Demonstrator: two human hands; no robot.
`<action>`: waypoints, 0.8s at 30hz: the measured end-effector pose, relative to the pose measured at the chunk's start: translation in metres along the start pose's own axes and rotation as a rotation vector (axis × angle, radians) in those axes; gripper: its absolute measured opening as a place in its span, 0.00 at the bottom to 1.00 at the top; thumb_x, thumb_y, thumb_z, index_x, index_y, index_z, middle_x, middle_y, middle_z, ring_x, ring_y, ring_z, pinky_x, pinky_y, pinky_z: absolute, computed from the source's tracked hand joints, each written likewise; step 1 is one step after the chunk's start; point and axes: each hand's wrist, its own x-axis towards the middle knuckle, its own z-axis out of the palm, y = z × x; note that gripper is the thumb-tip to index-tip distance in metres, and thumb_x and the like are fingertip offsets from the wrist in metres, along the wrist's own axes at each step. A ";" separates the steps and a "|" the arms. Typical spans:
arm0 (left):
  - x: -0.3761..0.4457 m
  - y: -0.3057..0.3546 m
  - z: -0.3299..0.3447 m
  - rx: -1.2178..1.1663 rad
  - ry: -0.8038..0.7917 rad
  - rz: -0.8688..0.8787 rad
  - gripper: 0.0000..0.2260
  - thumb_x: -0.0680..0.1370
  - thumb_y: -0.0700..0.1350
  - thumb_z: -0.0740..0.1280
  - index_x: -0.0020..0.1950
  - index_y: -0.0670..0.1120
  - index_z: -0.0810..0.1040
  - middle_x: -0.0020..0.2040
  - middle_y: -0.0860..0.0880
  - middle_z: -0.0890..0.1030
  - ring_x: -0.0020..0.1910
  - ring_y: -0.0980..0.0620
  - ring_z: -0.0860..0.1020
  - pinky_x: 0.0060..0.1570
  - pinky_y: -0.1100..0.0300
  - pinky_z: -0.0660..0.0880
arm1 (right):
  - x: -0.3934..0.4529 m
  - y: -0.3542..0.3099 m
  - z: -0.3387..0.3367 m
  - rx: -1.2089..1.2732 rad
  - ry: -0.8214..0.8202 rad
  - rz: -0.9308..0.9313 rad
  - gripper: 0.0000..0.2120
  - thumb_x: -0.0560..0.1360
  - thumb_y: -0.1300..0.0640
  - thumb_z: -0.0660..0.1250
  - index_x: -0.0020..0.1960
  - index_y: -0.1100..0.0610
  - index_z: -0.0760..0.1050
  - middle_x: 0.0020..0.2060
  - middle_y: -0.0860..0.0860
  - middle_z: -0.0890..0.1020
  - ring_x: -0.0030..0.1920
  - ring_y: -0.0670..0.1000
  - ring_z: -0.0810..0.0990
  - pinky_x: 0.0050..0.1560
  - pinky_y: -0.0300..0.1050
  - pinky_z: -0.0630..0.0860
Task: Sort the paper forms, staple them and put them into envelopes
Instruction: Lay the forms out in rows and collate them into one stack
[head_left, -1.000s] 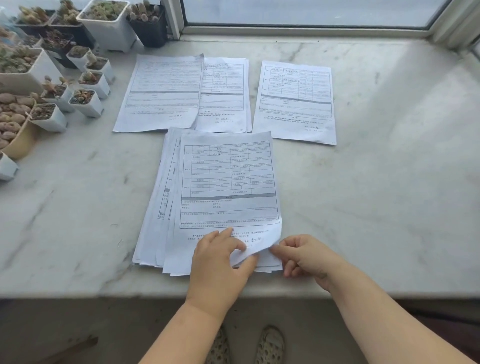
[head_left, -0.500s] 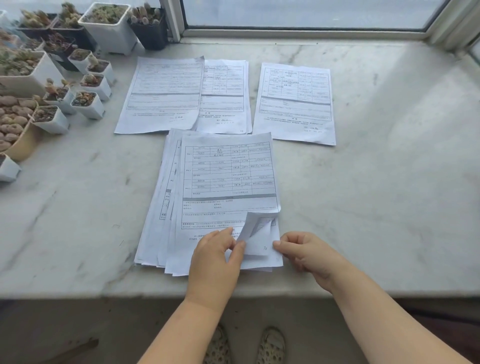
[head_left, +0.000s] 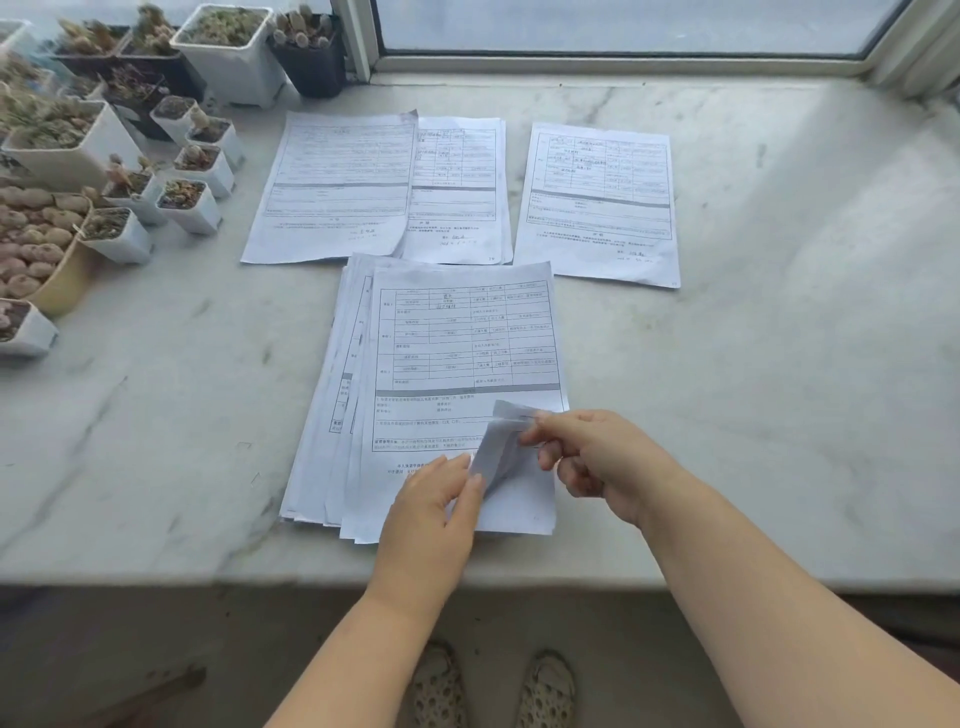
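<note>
1. Top sheet of the main stack is now being peeled up at its near right corner; a second ago that corner was barely lifted and the left hand had it. The right hand is pinching it now, fingers clamped on the curled paper.
2. Left hand is pressing flat on the stack's near edge, fingers straight, pinning the lower sheets.
3. Means: sorting is probably continuing, this form likely heading to a pile.
4. Stack is lying fanned, printed tables up, at the bench front centre.
5. Three sorted piles are lying behind it; succulent pots are sitting at the left.
</note>
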 end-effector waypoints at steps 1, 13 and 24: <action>0.000 0.000 0.000 -0.020 0.015 -0.012 0.16 0.78 0.56 0.56 0.44 0.48 0.77 0.39 0.55 0.76 0.45 0.54 0.74 0.46 0.58 0.70 | 0.000 0.001 -0.001 0.032 0.006 0.048 0.17 0.81 0.48 0.61 0.46 0.60 0.80 0.32 0.53 0.81 0.24 0.48 0.71 0.27 0.38 0.68; -0.005 0.015 -0.008 0.059 -0.083 -0.022 0.13 0.71 0.63 0.60 0.51 0.65 0.79 0.66 0.69 0.67 0.72 0.64 0.58 0.73 0.58 0.56 | 0.001 0.023 0.002 -0.073 0.098 0.032 0.15 0.75 0.66 0.57 0.51 0.56 0.81 0.49 0.54 0.85 0.51 0.56 0.83 0.47 0.48 0.78; 0.062 0.096 -0.002 0.071 0.168 0.273 0.16 0.76 0.54 0.60 0.61 0.56 0.76 0.65 0.63 0.72 0.69 0.61 0.67 0.65 0.74 0.59 | -0.013 -0.007 -0.142 0.216 0.600 -0.157 0.09 0.78 0.66 0.60 0.47 0.55 0.77 0.49 0.56 0.83 0.48 0.56 0.81 0.51 0.51 0.77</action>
